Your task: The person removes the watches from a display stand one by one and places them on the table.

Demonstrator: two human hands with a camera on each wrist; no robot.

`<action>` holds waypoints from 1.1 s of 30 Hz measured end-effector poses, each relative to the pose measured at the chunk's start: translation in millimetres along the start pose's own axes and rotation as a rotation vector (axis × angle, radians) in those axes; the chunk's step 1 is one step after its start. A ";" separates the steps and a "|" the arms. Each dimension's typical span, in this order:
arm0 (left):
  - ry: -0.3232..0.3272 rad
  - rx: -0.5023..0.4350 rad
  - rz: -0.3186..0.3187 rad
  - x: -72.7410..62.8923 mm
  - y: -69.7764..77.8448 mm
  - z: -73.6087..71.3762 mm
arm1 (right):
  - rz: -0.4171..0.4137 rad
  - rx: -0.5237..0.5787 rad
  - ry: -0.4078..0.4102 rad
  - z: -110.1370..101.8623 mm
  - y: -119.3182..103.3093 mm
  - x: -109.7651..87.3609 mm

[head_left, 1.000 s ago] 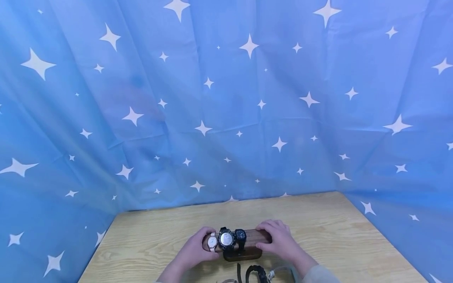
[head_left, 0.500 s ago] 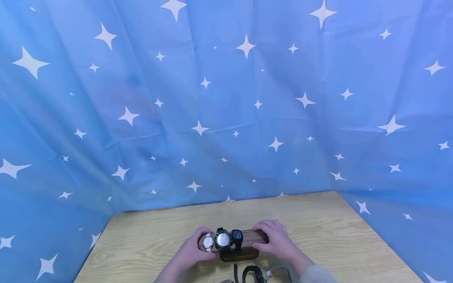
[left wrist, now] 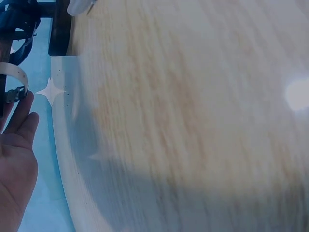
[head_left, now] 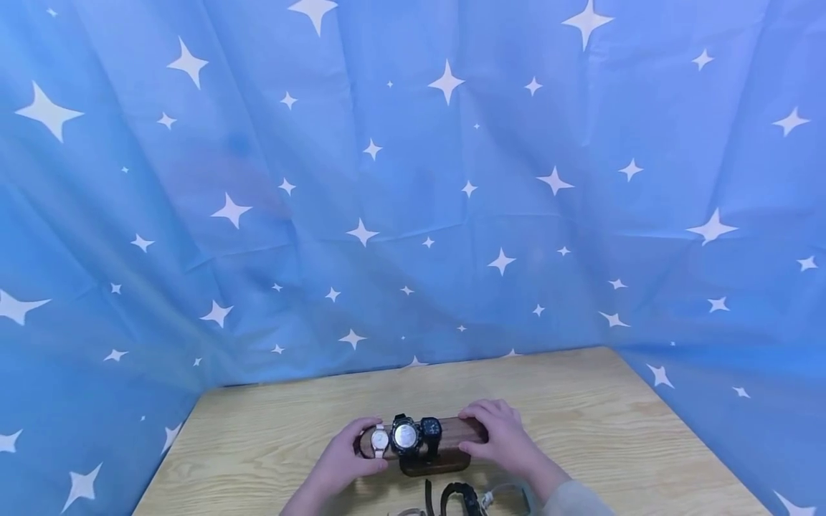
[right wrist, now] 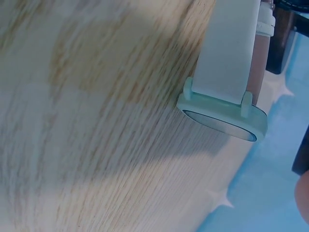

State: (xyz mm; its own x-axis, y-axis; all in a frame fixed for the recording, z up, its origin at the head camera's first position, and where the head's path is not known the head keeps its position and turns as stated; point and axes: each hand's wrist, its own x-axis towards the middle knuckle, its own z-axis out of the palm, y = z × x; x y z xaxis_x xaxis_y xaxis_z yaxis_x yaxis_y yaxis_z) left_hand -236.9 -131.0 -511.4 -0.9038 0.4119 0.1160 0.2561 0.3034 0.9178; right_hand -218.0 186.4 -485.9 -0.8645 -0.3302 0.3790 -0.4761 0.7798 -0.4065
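Note:
A dark wooden watch stand [head_left: 454,431] bears three watches side by side on its bar. Leftmost sits a white-strapped watch [head_left: 379,439], then a chunky black watch with a round silver face [head_left: 405,436], then a square-faced black watch [head_left: 431,428]. My left hand [head_left: 338,459] pinches the white-strapped watch at the bar's left end, thumb in front and fingers behind. In the left wrist view its fingertips meet the white strap [left wrist: 14,71] by the buckle. My right hand [head_left: 506,444] grips the bar's right end; only a fingertip [right wrist: 303,193] shows in the right wrist view.
Before the stand lie a curved black watch [head_left: 459,489], a dark strap [head_left: 429,494] and other pale straps, partly cut off by the frame. A pale green watch [right wrist: 222,113] lies on its side on the wooden table [head_left: 290,430]. A starry blue curtain [head_left: 413,179] hangs behind.
My left hand has shifted slightly left, baring the bar's end, and the white-strapped watch has straightened a little. My right hand keeps its grip. The head view has swung slightly.

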 end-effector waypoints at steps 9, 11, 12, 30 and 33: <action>0.022 0.062 0.034 -1.2 -2.3 2.1 | -0.007 -0.007 0.009 -0.9 0.2 -1.3; 0.018 0.091 0.039 -1.3 -1.3 1.8 | -0.006 -0.005 0.010 -1.3 0.5 -1.5; 0.015 0.101 0.043 -1.3 -0.7 1.6 | -0.006 -0.004 0.010 -1.5 0.6 -1.5; 0.029 0.090 0.022 -2.1 1.6 -1.2 | 0.019 0.012 -0.019 -1.5 -0.1 -0.3; 0.045 0.130 0.029 -2.7 3.2 -1.8 | 0.024 0.015 -0.022 -1.3 0.5 -0.2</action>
State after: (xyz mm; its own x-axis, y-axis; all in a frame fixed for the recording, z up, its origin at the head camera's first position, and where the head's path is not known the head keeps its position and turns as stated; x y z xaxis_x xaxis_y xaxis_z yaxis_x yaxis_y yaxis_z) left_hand -234.2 -132.6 -508.1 -0.9091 0.3843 0.1608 0.3216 0.4023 0.8571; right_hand -217.9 187.5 -485.2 -0.8791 -0.3233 0.3502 -0.4572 0.7797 -0.4279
